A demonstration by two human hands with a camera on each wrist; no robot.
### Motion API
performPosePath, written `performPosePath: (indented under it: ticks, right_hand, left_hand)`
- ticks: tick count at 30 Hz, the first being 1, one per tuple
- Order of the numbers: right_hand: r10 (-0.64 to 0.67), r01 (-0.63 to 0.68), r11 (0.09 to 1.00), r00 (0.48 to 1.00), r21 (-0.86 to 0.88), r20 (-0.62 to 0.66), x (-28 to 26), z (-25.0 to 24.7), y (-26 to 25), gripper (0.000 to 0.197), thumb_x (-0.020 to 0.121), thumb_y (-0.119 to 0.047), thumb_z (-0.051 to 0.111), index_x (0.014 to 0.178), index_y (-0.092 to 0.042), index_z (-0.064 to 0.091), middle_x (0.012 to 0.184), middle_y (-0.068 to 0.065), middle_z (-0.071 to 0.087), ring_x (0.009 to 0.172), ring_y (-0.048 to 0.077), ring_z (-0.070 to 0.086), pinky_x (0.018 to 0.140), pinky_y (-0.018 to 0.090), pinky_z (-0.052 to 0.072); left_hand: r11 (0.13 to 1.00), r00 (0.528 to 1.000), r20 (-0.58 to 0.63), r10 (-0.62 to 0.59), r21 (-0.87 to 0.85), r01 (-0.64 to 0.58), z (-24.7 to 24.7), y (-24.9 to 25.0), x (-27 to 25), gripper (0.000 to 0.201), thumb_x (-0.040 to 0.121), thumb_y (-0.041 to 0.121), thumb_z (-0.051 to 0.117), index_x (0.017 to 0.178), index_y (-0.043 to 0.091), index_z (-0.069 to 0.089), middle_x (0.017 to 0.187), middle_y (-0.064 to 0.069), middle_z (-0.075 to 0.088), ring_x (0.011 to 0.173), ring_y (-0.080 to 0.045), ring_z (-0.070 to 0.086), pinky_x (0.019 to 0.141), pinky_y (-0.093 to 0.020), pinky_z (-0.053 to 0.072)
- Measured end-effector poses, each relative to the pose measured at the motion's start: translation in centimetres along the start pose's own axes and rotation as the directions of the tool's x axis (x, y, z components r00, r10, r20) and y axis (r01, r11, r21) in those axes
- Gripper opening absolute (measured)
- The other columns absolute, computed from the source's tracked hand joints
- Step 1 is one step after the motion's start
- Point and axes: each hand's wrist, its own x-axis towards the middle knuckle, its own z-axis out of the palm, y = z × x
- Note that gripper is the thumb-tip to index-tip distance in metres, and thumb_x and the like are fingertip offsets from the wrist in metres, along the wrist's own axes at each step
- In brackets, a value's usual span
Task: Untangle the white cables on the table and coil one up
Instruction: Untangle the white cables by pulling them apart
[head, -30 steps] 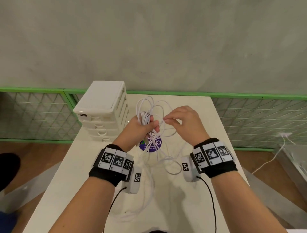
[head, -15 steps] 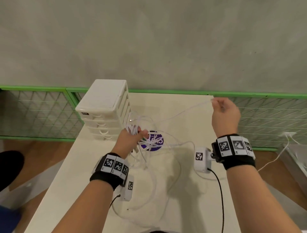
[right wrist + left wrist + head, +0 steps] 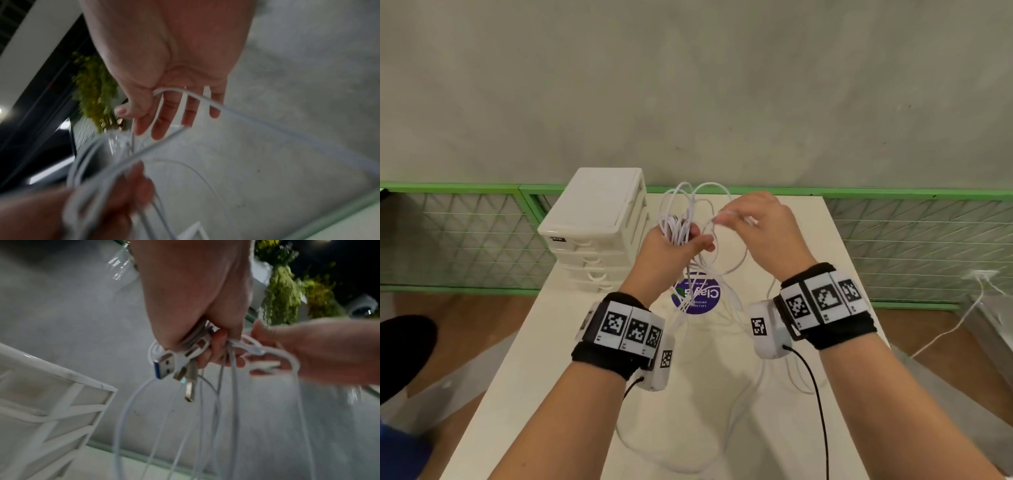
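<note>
My left hand (image 3: 688,236) is raised above the table and grips a bundle of white cable loops (image 3: 681,219). In the left wrist view the same fist (image 3: 216,344) also holds a blue-tongued USB plug (image 3: 164,366) and a gold connector (image 3: 189,392), with strands hanging below. My right hand (image 3: 722,217) sits close beside the left and pinches one white strand between thumb and fingers (image 3: 162,123). More cable trails down from both hands onto the table (image 3: 571,377).
A white drawer unit (image 3: 599,205) stands at the table's back left, close to my left hand. A round purple sticker (image 3: 702,298) lies under the hanging strands. Green mesh fencing (image 3: 465,233) runs behind the table. Another white cord (image 3: 945,332) lies on the floor at right.
My right hand, stretched up and right with a taut strand half a second ago, has come back to the left hand. The left hand has risen from the table with its bundle.
</note>
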Motion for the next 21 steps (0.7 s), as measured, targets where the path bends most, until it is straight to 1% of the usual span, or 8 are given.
performPosePath:
  ticks: [3,8,11,13,14,16,18,21]
  right_hand:
    - [0.052,-0.002,0.959,0.984,0.283,-0.169,0.5,-1.2,-1.3,0.018,0.092,-0.014,0.056,0.080,-0.022,0.068,0.075,-0.010,0.065,0.076,-0.002,0.059,0.077,0.012,0.043]
    - [0.245,0.061,0.860,0.821,0.506,-0.516,0.8,-4.7,0.5,0.024,0.093,-0.019,0.051,0.073,-0.024,0.064,0.056,-0.008,0.059,0.058,0.016,0.054,0.067,0.027,0.045]
    - [0.485,-0.300,0.860,0.732,0.413,-0.478,-0.3,-6.7,4.2,0.024,0.093,-0.015,0.049,0.073,-0.018,0.062,0.055,-0.014,0.059,0.055,0.005,0.051,0.061,0.021,0.040]
    - [0.669,-0.664,0.736,0.687,0.128,-0.283,-1.8,-7.0,6.9,0.025,0.092,-0.009,0.043,0.092,-0.017,0.066,0.083,-0.010,0.064,0.073,0.010,0.055,0.066,0.023,0.040]
    - [0.714,-0.736,0.676,0.663,-0.025,-0.225,-2.6,-6.7,7.8,0.031,0.091,-0.006,0.039,0.106,-0.017,0.063,0.103,-0.001,0.063,0.089,0.017,0.056,0.075,0.024,0.041]
    - [0.588,-0.615,0.780,0.783,-0.111,-0.203,-3.6,-5.1,7.5,0.040,0.092,-0.003,0.040,0.126,-0.014,0.057,0.132,0.003,0.054,0.120,0.020,0.049,0.097,0.023,0.035]
    - [0.245,-0.258,0.961,0.961,-0.102,-0.127,-3.8,-2.8,5.6,0.036,0.091,-0.004,0.050,0.124,-0.016,0.061,0.132,0.001,0.055,0.123,0.014,0.047,0.103,0.020,0.029]
    - [0.079,-0.045,0.983,0.979,-0.178,0.188,-3.8,0.3,3.7,0.024,0.085,-0.027,0.067,0.109,-0.023,0.070,0.124,-0.002,0.062,0.118,0.015,0.049,0.106,0.037,0.033]
  left_hand:
    - [0.981,0.989,0.089,-0.121,0.166,0.105,0.7,-2.3,0.0,0.013,0.083,0.017,0.074,0.076,0.009,0.067,0.064,0.004,0.064,0.046,-0.002,0.051,0.046,-0.015,0.042]
    - [0.923,0.953,0.085,-0.290,0.286,0.255,0.8,-7.3,-0.9,0.015,0.079,0.018,0.076,0.078,0.007,0.067,0.062,0.003,0.060,0.049,-0.004,0.053,0.053,-0.022,0.042]
    - [0.918,0.941,-0.022,-0.337,0.215,0.333,-0.2,-8.7,-1.7,0.014,0.077,0.013,0.079,0.082,0.009,0.065,0.063,0.006,0.060,0.047,0.000,0.051,0.045,-0.015,0.040]
    - [0.924,0.933,-0.101,-0.344,0.137,0.356,-0.6,-8.5,-1.9,0.017,0.076,0.013,0.080,0.083,0.006,0.067,0.062,0.004,0.060,0.046,-0.003,0.049,0.038,-0.012,0.038]
    - [0.929,0.935,-0.116,-0.335,0.126,0.349,-0.8,-8.2,-1.8,0.020,0.076,0.015,0.080,0.084,0.002,0.068,0.062,0.001,0.060,0.044,-0.005,0.048,0.037,-0.014,0.037]
    - [0.944,0.950,-0.096,-0.296,0.122,0.306,-0.6,-7.3,-1.4,0.025,0.075,0.016,0.080,0.085,-0.003,0.069,0.068,-0.005,0.065,0.041,-0.004,0.050,0.037,-0.015,0.037]
    - [0.959,0.967,-0.049,-0.249,0.130,0.253,-0.2,-5.9,-1.0,0.023,0.075,0.015,0.081,0.083,-0.003,0.068,0.072,-0.007,0.069,0.044,-0.001,0.056,0.040,-0.014,0.040]
    - [0.972,0.982,0.018,-0.186,0.152,0.181,0.6,-3.9,-0.7,0.023,0.074,0.013,0.082,0.084,-0.002,0.068,0.070,-0.005,0.070,0.047,0.001,0.059,0.042,-0.012,0.041]
